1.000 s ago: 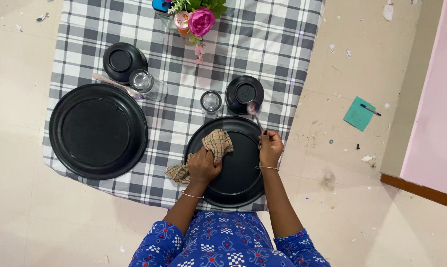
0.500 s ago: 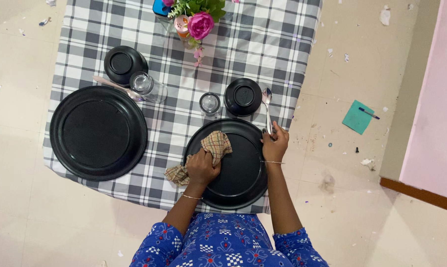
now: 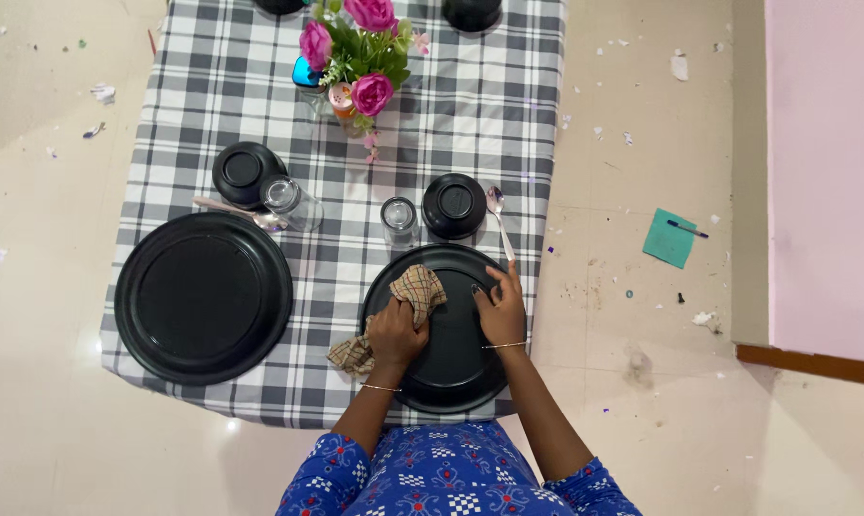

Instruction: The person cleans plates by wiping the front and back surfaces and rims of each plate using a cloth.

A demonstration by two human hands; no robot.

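Note:
A black plate [image 3: 451, 358] lies at the near edge of the checked tablecloth [image 3: 470, 105]. My left hand [image 3: 395, 332] presses a tan checked cloth [image 3: 415, 287] onto the plate's left part; the cloth's tail hangs off the plate's left rim. My right hand [image 3: 501, 308] rests flat on the plate's right part, fingers spread. A metal spoon [image 3: 499, 220] lies on the tablecloth just beyond my right fingertips, free of the hand.
A second black plate [image 3: 203, 296] sits at left. Two black bowls [image 3: 454, 205] [image 3: 246, 172], two clear glasses [image 3: 399, 220] [image 3: 291, 203] and another spoon [image 3: 241, 212] stand behind the plates. Pink flowers [image 3: 360, 57] stand mid-table. A green note with a pen [image 3: 671, 237] lies on the floor.
My right hand put the spoon down beside the bowl and came back onto the plate's right part. My left hand stayed on the cloth. The camera view shifted.

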